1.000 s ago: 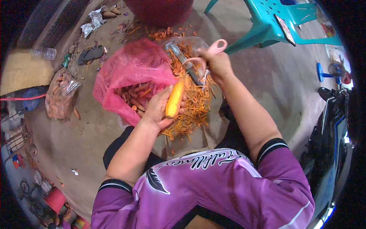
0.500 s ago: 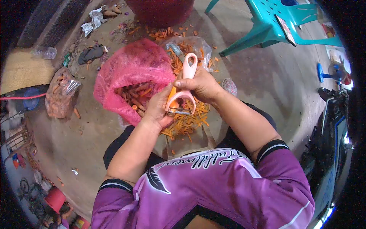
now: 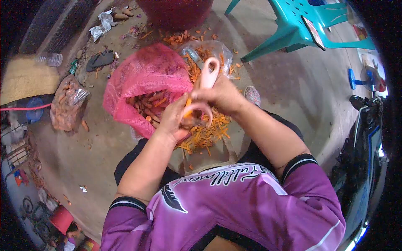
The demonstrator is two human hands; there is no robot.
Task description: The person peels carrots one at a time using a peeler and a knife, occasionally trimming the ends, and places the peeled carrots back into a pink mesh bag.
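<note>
My right hand (image 3: 221,96) is wrapped around a pale pink peeler (image 3: 209,75), its looped handle pointing away from me. The curved head of the peeler lies over an orange carrot (image 3: 188,105) that my left hand (image 3: 172,116) grips. Most of the carrot is hidden by my fingers and the peeler, and the blade is blurred. Just beyond my left hand, a pink mesh sack (image 3: 144,69) lies with its mouth toward me, several unpeeled carrots (image 3: 146,105) inside. Orange peelings (image 3: 211,136) are heaped on the ground below my hands.
A clear plastic bag (image 3: 226,54) lies among more peelings beyond my hands, before a dark red tub (image 3: 176,12). At right stand a teal plastic chair (image 3: 289,31) and a motorcycle (image 3: 360,146). A filled plastic bag (image 3: 67,106) and a sandal (image 3: 100,60) are at left.
The peeler has shifted slightly and its head has turned over the carrot, blurred by motion. My left hand stays nearly in place, still holding the carrot.
</note>
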